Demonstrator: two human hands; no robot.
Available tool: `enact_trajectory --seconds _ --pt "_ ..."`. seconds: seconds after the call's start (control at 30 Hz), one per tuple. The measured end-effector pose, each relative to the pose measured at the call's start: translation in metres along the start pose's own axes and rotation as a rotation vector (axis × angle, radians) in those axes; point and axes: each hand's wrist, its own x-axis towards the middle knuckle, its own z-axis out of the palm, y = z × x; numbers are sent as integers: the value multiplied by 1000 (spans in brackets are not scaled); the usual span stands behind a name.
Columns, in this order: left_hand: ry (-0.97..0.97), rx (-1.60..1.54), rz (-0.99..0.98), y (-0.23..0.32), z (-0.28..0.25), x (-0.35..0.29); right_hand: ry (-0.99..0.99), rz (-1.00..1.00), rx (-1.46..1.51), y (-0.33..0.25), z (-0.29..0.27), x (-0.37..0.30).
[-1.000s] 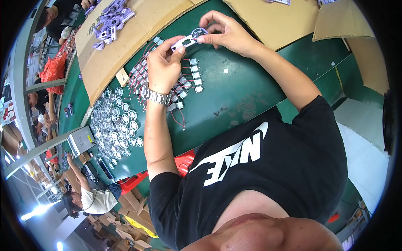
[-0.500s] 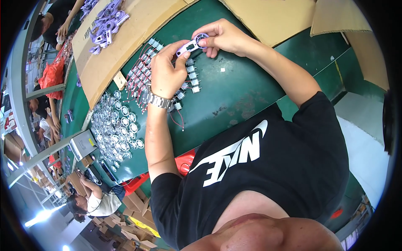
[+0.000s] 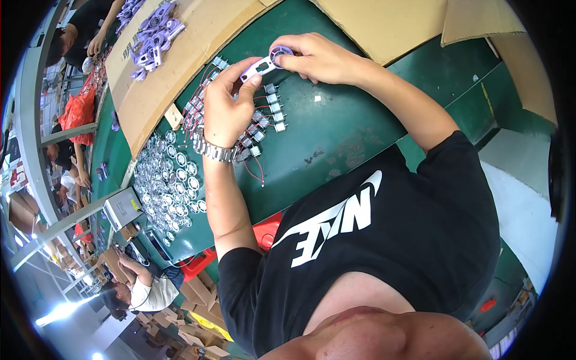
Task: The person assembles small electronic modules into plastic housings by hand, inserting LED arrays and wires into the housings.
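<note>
A small purple fan casing (image 3: 263, 67), with a round ring at one end and a handle with a dark cutout, is held above the green table between both hands. My left hand (image 3: 227, 111) pinches the handle end between thumb and fingers. At the ring, my right hand (image 3: 317, 59) has its thumb pressed over the opening and fingers curled around the rim. Below the hands lie rows of small silver motors (image 3: 277, 108) with red wires, partly hidden by my left hand. Left of that wrist spread many round, clear-and-silver discs (image 3: 174, 180).
Purple casings (image 3: 153, 42) are heaped on a cardboard sheet (image 3: 141, 108) at the far left. More cardboard (image 3: 396, 24) covers the far side. A grey box (image 3: 123, 207) stands by the table's left edge. Other people work beyond a metal frame at the left.
Both hands have shifted slightly left with the casing, still gripping it. My right hand's fingers are curled more closely over the ring.
</note>
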Motion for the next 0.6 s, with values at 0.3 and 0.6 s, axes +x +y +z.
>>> enact_trajectory --seconds 0.3,0.6 --pt "58 35 48 5 4 0 -20 46 452 13 11 7" --pt "282 66 -52 -24 -35 24 56 66 384 19 27 19"
